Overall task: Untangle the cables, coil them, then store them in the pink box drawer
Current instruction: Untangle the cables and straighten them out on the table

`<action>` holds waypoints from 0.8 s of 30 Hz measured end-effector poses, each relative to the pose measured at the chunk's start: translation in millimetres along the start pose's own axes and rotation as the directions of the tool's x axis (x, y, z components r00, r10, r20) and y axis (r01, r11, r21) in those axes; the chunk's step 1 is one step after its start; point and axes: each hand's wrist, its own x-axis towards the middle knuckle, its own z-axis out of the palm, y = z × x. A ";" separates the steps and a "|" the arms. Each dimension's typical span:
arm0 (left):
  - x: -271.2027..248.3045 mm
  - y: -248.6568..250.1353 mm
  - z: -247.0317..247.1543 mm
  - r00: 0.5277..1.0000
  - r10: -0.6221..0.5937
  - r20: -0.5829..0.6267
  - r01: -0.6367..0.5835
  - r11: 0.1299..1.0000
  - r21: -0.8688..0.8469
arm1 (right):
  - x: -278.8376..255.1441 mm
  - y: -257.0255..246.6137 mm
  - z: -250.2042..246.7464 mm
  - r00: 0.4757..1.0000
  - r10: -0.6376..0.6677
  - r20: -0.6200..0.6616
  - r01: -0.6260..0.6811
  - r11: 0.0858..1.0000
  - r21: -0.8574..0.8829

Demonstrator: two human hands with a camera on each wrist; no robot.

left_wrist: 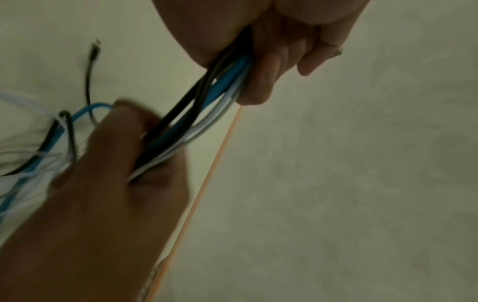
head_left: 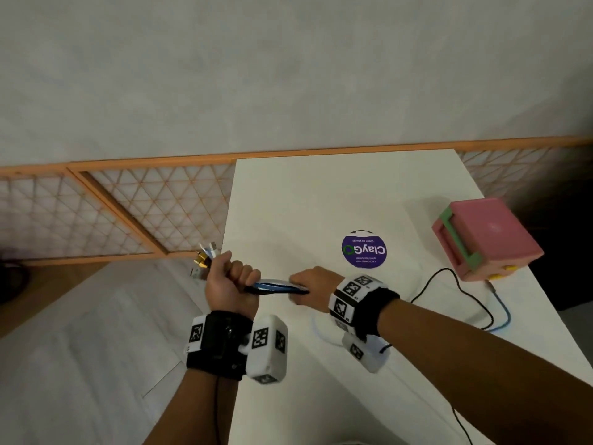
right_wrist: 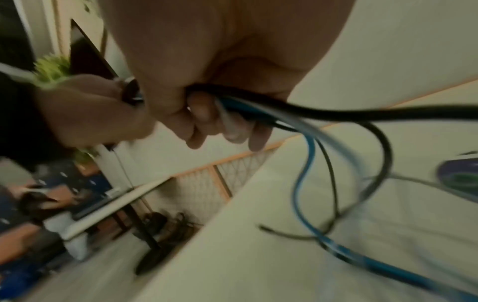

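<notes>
From the left wrist I see my left hand point(left_wrist: 271, 61) gripping a bundle of cables point(left_wrist: 204, 106): black, blue, white, grey. My right hand point(left_wrist: 124, 163) grips the same bundle lower down. Loose blue, black and white loops point(left_wrist: 51, 143) trail onto the white table point(left_wrist: 38, 61). Thin orange strip point(left_wrist: 220, 153) behind. Blurry.

White table point(head_left: 305, 194) bears a purple round sticker point(head_left: 364, 249) — orange lattice screen point(head_left: 134, 207) behind.
</notes>
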 end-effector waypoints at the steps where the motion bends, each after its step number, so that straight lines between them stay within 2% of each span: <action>1: 3.9 3.9 -5.3 1.000 0.010 -0.004 -0.010 1.000 0.011 | -2.3 14.3 0.9 0.998 0.059 0.020 -0.058 0.998 -0.025; 3: 9.5 6.7 -17.9 1.000 0.006 -0.006 -0.005 0.998 0.066 | -8.8 40.6 4.8 0.989 0.144 0.033 -0.144 0.990 -0.001; 5: 12.1 2.4 -32.3 0.999 -0.004 -0.040 0.008 0.996 0.092 | -14.2 53.7 8.0 0.985 0.167 0.030 -0.166 0.986 -0.023; 8: 13.9 -4.2 -47.3 0.993 -0.047 -0.105 0.052 0.998 0.046 | -22.8 69.2 8.7 0.972 0.236 0.019 -0.233 0.967 -0.106; 12: 19.0 7.4 -61.2 0.979 -0.047 -0.200 0.041 0.999 -0.030 | -36.8 95.7 8.3 0.926 0.376 -0.026 -0.377 0.919 -0.114; 15: 22.2 2.3 -69.2 0.963 -0.051 -0.263 0.033 0.997 -0.075 | -43.0 96.0 12.5 0.908 0.415 -0.058 -0.419 0.904 -0.088; 20: 27.5 -14.7 -84.7 0.957 -0.115 -0.267 0.102 0.993 -0.062 | -48.4 91.6 13.4 0.900 0.430 -0.073 -0.435 0.897 -0.075; 24: 29.7 -17.4 -95.4 0.949 -0.277 -0.148 0.283 0.959 0.017 | -50.5 92.2 16.6 0.895 0.433 -0.104 -0.440 0.896 -0.053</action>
